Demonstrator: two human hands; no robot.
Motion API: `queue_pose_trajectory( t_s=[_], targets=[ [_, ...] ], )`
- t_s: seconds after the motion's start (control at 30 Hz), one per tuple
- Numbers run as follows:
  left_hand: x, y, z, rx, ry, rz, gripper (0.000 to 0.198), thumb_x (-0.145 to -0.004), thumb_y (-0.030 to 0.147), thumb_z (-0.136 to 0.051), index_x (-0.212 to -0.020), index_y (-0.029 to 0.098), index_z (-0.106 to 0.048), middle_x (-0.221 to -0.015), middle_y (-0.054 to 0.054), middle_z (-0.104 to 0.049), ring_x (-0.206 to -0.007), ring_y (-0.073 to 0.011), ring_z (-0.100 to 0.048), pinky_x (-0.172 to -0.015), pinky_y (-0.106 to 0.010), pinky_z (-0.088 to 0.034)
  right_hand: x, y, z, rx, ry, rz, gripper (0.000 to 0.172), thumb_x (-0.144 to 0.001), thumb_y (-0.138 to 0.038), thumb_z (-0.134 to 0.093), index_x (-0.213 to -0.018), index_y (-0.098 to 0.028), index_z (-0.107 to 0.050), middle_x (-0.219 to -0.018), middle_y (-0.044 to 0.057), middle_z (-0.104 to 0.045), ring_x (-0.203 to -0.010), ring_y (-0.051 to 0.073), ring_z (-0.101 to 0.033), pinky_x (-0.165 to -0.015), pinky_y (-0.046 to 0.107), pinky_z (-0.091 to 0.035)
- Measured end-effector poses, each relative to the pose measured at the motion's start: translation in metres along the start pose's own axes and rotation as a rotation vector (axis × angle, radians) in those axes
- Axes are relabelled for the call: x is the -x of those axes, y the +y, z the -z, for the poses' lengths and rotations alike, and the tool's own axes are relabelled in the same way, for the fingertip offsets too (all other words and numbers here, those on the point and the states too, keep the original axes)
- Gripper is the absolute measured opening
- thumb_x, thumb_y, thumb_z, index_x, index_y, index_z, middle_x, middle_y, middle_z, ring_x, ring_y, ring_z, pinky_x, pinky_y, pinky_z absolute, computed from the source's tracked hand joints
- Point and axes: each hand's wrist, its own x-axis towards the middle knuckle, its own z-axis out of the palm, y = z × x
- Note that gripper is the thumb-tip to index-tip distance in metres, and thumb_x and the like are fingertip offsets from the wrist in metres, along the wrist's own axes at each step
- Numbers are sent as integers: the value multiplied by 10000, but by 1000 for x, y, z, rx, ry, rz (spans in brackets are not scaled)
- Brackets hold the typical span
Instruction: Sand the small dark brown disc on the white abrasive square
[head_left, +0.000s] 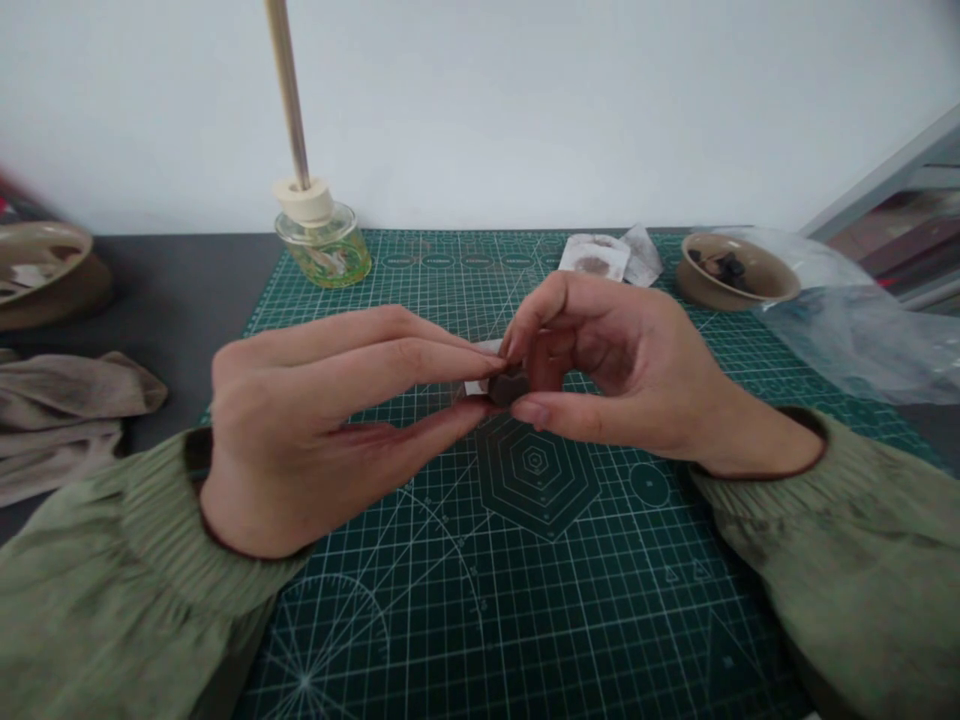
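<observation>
A small dark brown piece (510, 388), seemingly heart-shaped, is pinched between the fingertips of both hands above the cutting mat. My left hand (322, 425) comes from the left with straight fingers closing on the piece's left side. Curled fingers and thumb of my right hand (637, 375) grip it from the right. Just behind the fingertips shows a bit of a white object (487, 350), mostly hidden, so I cannot tell whether it is held or lies on the mat.
The green cutting mat (525, 600) covers the dark table. A reed diffuser bottle (324, 245) stands at the back left. White paper packets (596, 257), a bowl with dark pieces (739, 285) and clear plastic (847, 330) lie back right. At left are another bowl (71, 285) and a cloth (67, 400).
</observation>
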Motion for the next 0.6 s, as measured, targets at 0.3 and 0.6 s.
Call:
queue_pose_trajectory(
  t_s=[0.3,0.6],
  targets=[
    [0,1,0,-2,-11,-7,92,-1211,272,-916,-1270,344,-921,-1223,30,-987,-979,-225,-976,-891,-354,-863,5,3,-3,72,-43,5,463,-927,-53,-1058,-1235,-242,-767,-1068,-33,-822,-818,124,-750,-681,228,-634],
    [-6,9,12,-65,-139,-7,92,-1245,282,-881,-1324,329,-886,-1281,8,-988,-1046,-219,-976,-958,-360,-866,2,1,-8,101,-6,34,416,-953,-112,-1068,-1169,-232,-732,-1042,-32,-792,-776,124,-694,-624,258,-578]
  ],
)
